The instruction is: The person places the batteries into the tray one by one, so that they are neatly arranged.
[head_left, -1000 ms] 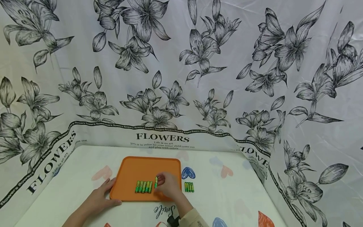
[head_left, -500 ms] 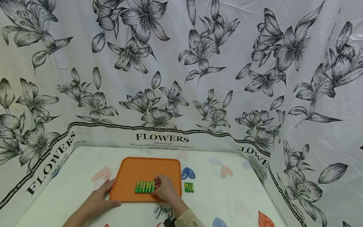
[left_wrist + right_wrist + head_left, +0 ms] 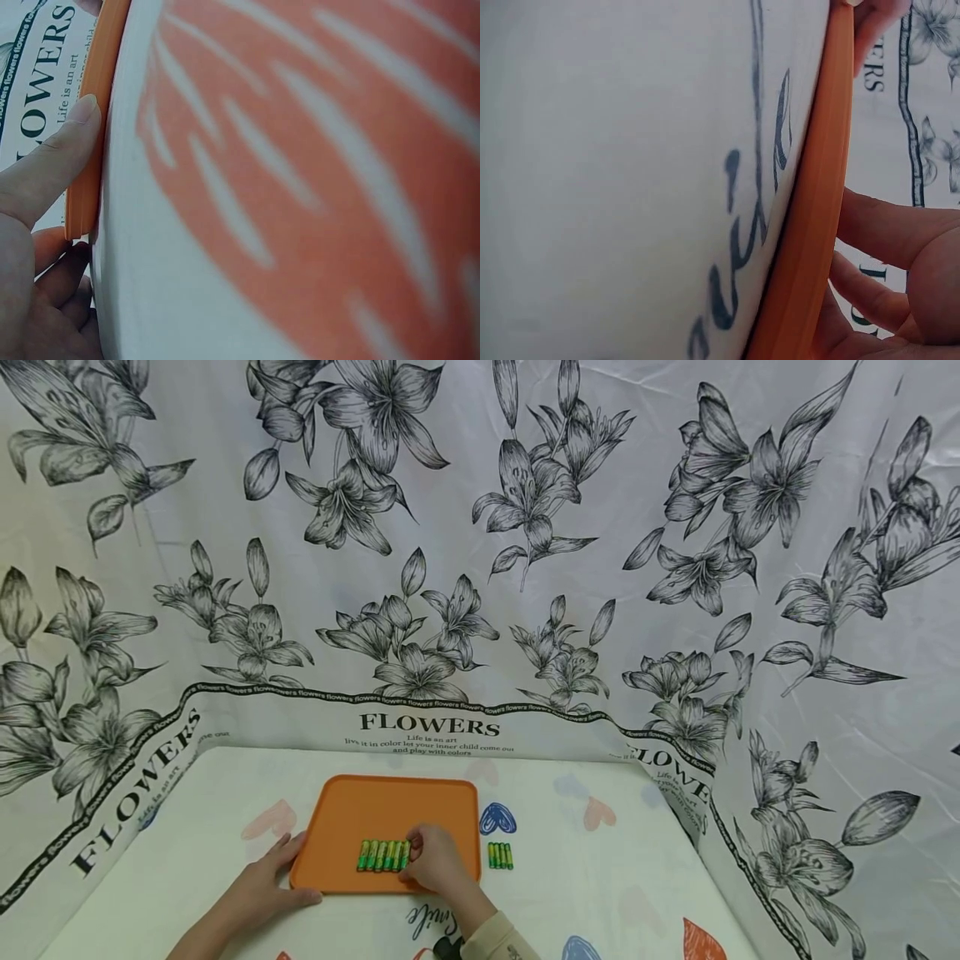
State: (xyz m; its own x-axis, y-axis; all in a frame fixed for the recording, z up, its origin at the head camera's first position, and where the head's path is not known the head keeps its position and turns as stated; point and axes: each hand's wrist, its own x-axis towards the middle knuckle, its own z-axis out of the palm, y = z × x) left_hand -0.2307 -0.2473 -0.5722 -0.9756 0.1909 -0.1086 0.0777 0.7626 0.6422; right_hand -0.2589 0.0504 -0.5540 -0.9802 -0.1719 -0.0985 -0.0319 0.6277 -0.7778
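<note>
An orange tray (image 3: pixel 390 810) lies on the table, with a row of several green-and-yellow batteries (image 3: pixel 378 855) standing side by side across its front half. My left hand (image 3: pixel 264 883) holds the tray's front left corner. In the left wrist view its thumb (image 3: pixel 79 127) presses on the orange wall while the other fingers bend around the corner. Over the tray, my right hand (image 3: pixel 435 858) pinches the battery at the row's right end, which its fingers partly cover. The right wrist view shows the fingers (image 3: pixel 877 225) behind the tray wall (image 3: pixel 810 225); the battery is hidden there.
Several more batteries (image 3: pixel 500 855) lie in a short row on the heart-patterned tablecloth (image 3: pixel 585 893), just right of the tray. A white curtain with black flower drawings (image 3: pixel 450 527) hangs behind the table and around its sides.
My right hand has moved left with a battery and brought it up against the row's right end. Since half a second ago it has barely moved. My left hand stays on the tray.
</note>
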